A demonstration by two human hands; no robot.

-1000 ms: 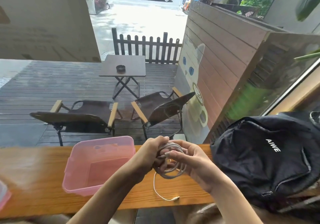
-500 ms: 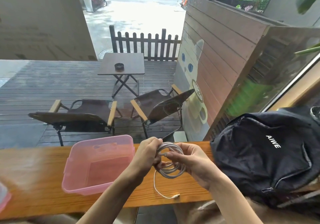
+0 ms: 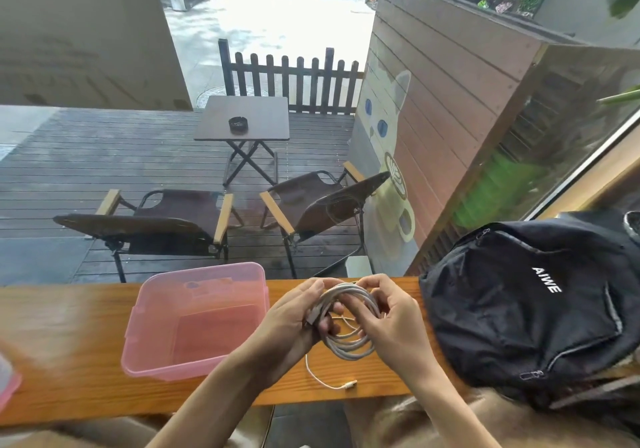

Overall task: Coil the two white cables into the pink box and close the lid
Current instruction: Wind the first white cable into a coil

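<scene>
A coiled white cable hangs between both hands just above the wooden counter. My left hand grips the coil's left side, thumb over the loops. My right hand pinches its upper right side. A thin loose tail with a connector trails down onto the counter below the coil. The open pink box stands lidless just left of my left hand, with nothing visible inside. Whether the coil holds one cable or two, I cannot tell.
A black backpack fills the counter's right end, close to my right hand. A pink-edged lid corner shows at the far left edge. A window pane lies beyond the counter, with chairs and a small table outside.
The coil has been turned and tightened between my hands, and my right fingers have shifted to its top. The camera has tilted slightly; the box has not moved.
</scene>
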